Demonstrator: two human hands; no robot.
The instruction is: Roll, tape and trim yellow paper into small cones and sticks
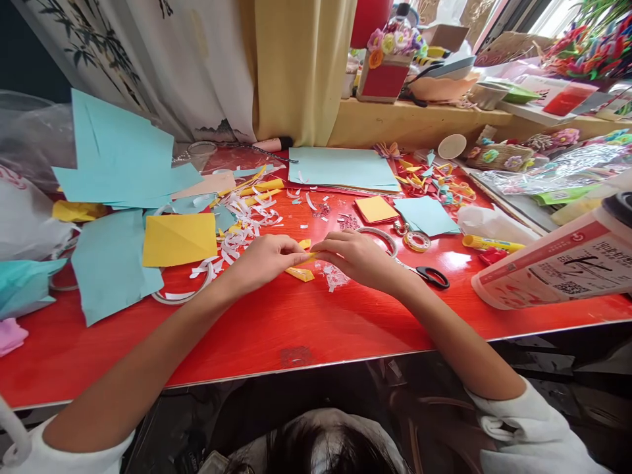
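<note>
My left hand [271,259] and my right hand [353,253] meet over the middle of the red table. Between their pinched fingertips is a narrow yellow paper strip [309,256], mostly covered by the fingers. Just below lies another folded yellow paper piece [300,274] on the tabletop. White paper scraps [336,278] lie under my right hand. Close to my right wrist are a pair of scissors [432,277] with black handles and a roll of tape [382,238], partly hidden by that hand.
Blue paper sheets [111,263] and a yellow square [180,239] lie at the left, beside curled white strips [237,237]. A blue stack [343,168] is at the back. A large cup [557,257] leans at the right. A yellow glue stick [492,243] lies near it.
</note>
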